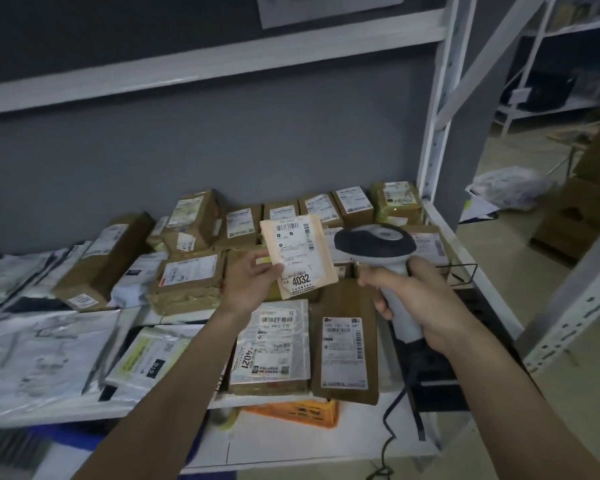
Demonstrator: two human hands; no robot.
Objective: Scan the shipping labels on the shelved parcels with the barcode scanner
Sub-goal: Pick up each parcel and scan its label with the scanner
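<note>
Two hands work above the shelf point(471, 271). Left hand point(248, 282) pinches a small tan parcel point(298, 256) by its lower left edge, label up and marked 4032, lifted over the shelf's middle. Right hand point(420, 299) has its fingers point(381, 306) wrapped round the grey barcode scanner point(374, 244), its head just beside the parcel. Boxes point(191, 275) and mailers point(45, 358) cover the shelf.

parcels point(278, 344) crowding shelf point(471, 271), open air above them
</note>
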